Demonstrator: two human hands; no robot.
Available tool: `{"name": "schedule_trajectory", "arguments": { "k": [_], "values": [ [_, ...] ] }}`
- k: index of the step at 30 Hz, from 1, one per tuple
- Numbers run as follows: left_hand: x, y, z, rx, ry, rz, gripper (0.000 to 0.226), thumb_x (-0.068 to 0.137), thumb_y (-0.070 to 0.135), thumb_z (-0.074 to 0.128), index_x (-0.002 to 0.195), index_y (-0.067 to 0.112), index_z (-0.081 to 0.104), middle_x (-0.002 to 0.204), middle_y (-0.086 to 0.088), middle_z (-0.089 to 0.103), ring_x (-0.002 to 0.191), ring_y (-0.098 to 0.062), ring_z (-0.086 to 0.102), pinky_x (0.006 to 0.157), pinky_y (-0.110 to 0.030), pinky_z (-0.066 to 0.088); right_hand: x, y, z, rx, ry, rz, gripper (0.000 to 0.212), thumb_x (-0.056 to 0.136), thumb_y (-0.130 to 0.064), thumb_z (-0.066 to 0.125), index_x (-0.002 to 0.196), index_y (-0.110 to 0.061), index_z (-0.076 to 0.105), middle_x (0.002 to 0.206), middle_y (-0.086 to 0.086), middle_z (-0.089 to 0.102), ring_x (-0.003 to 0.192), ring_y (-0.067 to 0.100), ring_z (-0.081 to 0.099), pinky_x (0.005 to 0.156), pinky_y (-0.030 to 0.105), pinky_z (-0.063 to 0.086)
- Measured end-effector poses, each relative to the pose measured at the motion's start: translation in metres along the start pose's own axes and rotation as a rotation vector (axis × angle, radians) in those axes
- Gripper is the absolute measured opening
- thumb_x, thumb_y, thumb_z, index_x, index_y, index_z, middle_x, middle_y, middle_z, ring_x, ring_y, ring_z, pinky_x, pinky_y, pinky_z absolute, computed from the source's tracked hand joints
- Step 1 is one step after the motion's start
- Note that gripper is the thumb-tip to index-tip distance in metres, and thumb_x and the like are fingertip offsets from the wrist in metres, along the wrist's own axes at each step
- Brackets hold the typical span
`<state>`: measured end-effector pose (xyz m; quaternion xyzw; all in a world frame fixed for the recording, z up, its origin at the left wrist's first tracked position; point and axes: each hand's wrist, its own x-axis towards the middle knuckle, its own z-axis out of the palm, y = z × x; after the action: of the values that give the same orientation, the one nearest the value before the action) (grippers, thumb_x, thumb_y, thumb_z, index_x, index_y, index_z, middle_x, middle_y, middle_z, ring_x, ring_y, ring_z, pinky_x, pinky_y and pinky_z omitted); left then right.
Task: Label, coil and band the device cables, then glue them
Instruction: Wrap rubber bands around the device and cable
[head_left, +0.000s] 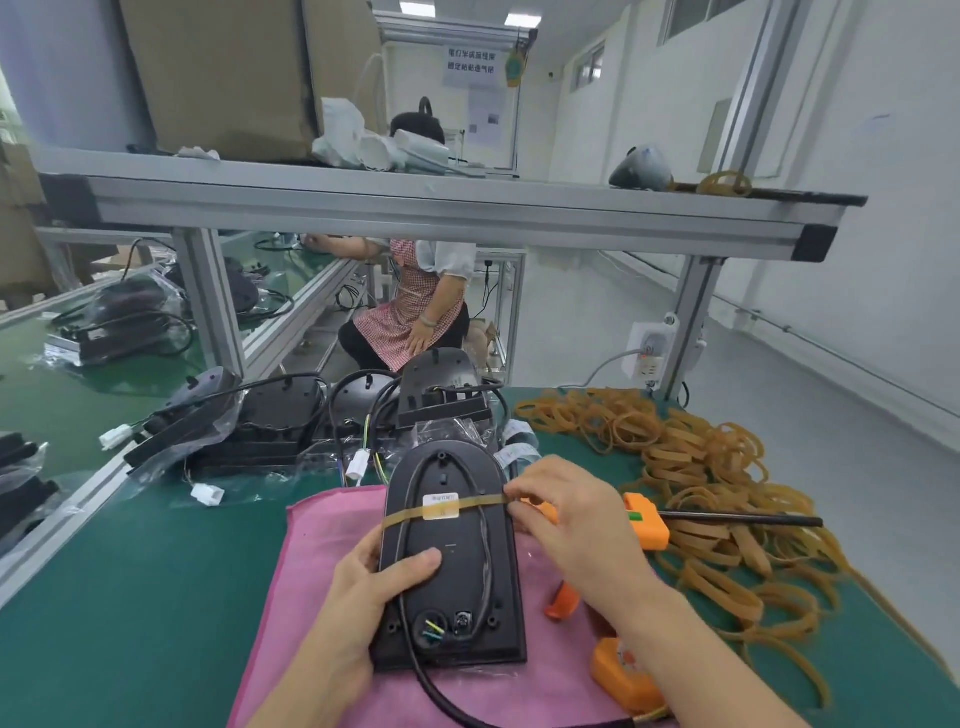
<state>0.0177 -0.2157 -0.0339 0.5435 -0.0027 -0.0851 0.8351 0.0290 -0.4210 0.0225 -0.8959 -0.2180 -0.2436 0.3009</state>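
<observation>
The left hand (382, 582) grips the black device (449, 561) at its left edge — thumb flat across its back, fingers curled beneath. The right hand (566, 525) reaches over the device's right edge, fingertips pinching there — both forearms bare.

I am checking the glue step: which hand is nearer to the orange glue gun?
Right. The right hand pinches the rubber band at the device's right edge, directly beside the glue gun. The left hand grips the device's left side, farther away.

Matt plastic device (452, 561) (black); pink cloth (322, 525).
</observation>
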Motion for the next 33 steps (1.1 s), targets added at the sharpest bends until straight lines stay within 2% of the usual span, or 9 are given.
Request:
{"name": "schedule_trajectory", "arguments": {
  "k": [6, 14, 17, 19, 21, 24, 27, 30, 33],
  "values": [
    [0.003, -0.003, 0.002, 0.002, 0.014, 0.006, 0.049, 0.055, 0.006, 0.078, 0.103, 0.010, 0.071, 0.101, -0.023, 0.072, 0.081, -0.037, 0.072, 0.062, -0.039, 0.060, 0.013, 0.003, -0.009, -0.145, -0.209, -0.108, 0.004, 0.080, -0.003, 0.062, 0.079, 0.001, 0.060, 0.079, 0.013, 0.055, 0.076, 0.027, 0.049, 0.070, 0.041, 0.040],
    [0.007, -0.003, 0.004, 0.024, 0.076, -0.042, 0.048, 0.052, 0.005, 0.079, 0.099, 0.012, 0.074, 0.098, -0.023, 0.073, 0.082, -0.039, 0.072, 0.064, -0.044, 0.061, 0.006, 0.016, -0.010, -0.076, -0.347, -0.132, 0.002, 0.083, -0.002, 0.059, 0.084, -0.001, 0.060, 0.085, 0.012, 0.055, 0.075, 0.016, 0.042, 0.069, 0.028, 0.034],
    [0.009, -0.001, 0.002, 0.078, 0.117, -0.063, 0.059, 0.052, 0.008, 0.080, 0.110, 0.010, 0.070, 0.098, -0.022, 0.073, 0.088, -0.040, 0.071, 0.083, -0.050, 0.057, 0.012, 0.052, -0.030, -0.195, -0.365, 0.042, 0.025, 0.095, -0.012, 0.051, 0.116, -0.011, 0.064, 0.115, 0.006, 0.057, 0.105, 0.017, 0.052, 0.090, 0.034, 0.042],
    [0.009, 0.000, 0.003, 0.114, 0.135, -0.094, 0.060, 0.052, 0.010, 0.080, 0.111, 0.011, 0.070, 0.098, -0.021, 0.073, 0.089, -0.040, 0.071, 0.085, -0.050, 0.056, 0.016, 0.085, -0.057, -0.473, -0.328, 0.257, 0.038, 0.095, -0.007, 0.045, 0.129, -0.018, 0.060, 0.128, 0.004, 0.055, 0.119, 0.023, 0.051, 0.097, 0.037, 0.043],
    [0.009, 0.002, 0.005, 0.122, 0.128, -0.128, 0.055, 0.055, 0.009, 0.079, 0.109, 0.009, 0.070, 0.095, -0.021, 0.074, 0.083, -0.040, 0.072, 0.067, -0.043, 0.061, 0.017, 0.111, -0.082, -0.744, -0.355, 0.454, 0.038, 0.091, -0.003, 0.044, 0.117, -0.019, 0.066, 0.120, 0.006, 0.061, 0.113, 0.027, 0.056, 0.090, 0.037, 0.048],
    [0.009, 0.005, 0.007, 0.134, 0.121, -0.169, 0.051, 0.057, 0.008, 0.078, 0.107, 0.007, 0.070, 0.094, -0.023, 0.073, 0.078, -0.039, 0.072, 0.056, -0.037, 0.060, 0.014, 0.134, -0.093, -0.809, -0.452, 0.658, 0.029, 0.088, -0.003, 0.043, 0.102, -0.011, 0.067, 0.108, 0.008, 0.065, 0.104, 0.028, 0.060, 0.087, 0.036, 0.050],
    [0.006, 0.006, 0.005, 0.162, 0.136, -0.179, 0.048, 0.058, 0.008, 0.078, 0.106, 0.007, 0.070, 0.093, -0.023, 0.073, 0.075, -0.039, 0.072, 0.054, -0.037, 0.059, 0.013, 0.145, -0.091, -0.778, -0.525, 0.759, 0.024, 0.090, -0.011, 0.046, 0.105, -0.012, 0.065, 0.110, 0.006, 0.064, 0.101, 0.026, 0.060, 0.081, 0.034, 0.047],
    [0.003, 0.007, 0.003, 0.186, 0.163, -0.183, 0.042, 0.064, 0.008, 0.078, 0.105, 0.008, 0.070, 0.091, -0.022, 0.074, 0.074, -0.038, 0.072, 0.055, -0.038, 0.059, 0.013, 0.152, -0.085, -0.698, -0.432, 0.808, 0.016, 0.089, -0.023, 0.058, 0.096, -0.012, 0.067, 0.099, 0.006, 0.066, 0.092, 0.025, 0.062, 0.075, 0.031, 0.048],
    [0.001, 0.006, 0.002, 0.301, 0.234, -0.141, 0.031, 0.074, 0.008, 0.077, 0.104, 0.009, 0.070, 0.088, -0.016, 0.075, 0.077, -0.034, 0.073, 0.072, -0.041, 0.059, 0.011, 0.153, -0.083, -0.567, -0.402, 0.872, 0.019, 0.087, -0.031, 0.066, 0.084, -0.012, 0.067, 0.090, 0.005, 0.066, 0.078, 0.019, 0.059, 0.061, 0.025, 0.045]
  ]
}}
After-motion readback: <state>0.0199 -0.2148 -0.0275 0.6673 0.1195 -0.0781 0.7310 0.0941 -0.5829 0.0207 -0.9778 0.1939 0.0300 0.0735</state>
